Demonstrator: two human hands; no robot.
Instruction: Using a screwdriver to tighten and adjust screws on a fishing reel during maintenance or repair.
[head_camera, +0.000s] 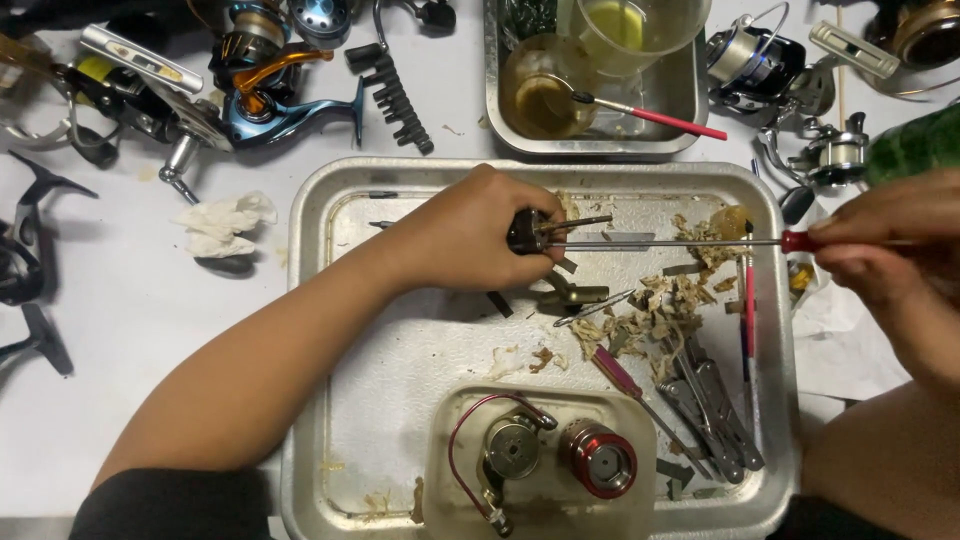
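My left hand (470, 232) grips a small dark reel part (527, 232) over a metal tray (330, 330). My right hand (885, 245) holds the red handle of a long thin screwdriver (670, 243). Its shaft runs left across the tray, and its tip meets the dark part. Below the part lie a small olive metal piece (570, 295) and dirty paper scraps (650, 305).
A clear tub (450, 490) in the tray's front holds a red spool (598, 458) and a reel rotor (510, 448). Pliers (715, 405) and a red-handled tool (620, 372) lie on the tray's right. Behind stands a second tray (690, 95) with cups and a brush. Fishing reels (270, 85) and a bit holder (395, 95) crowd the table's back.
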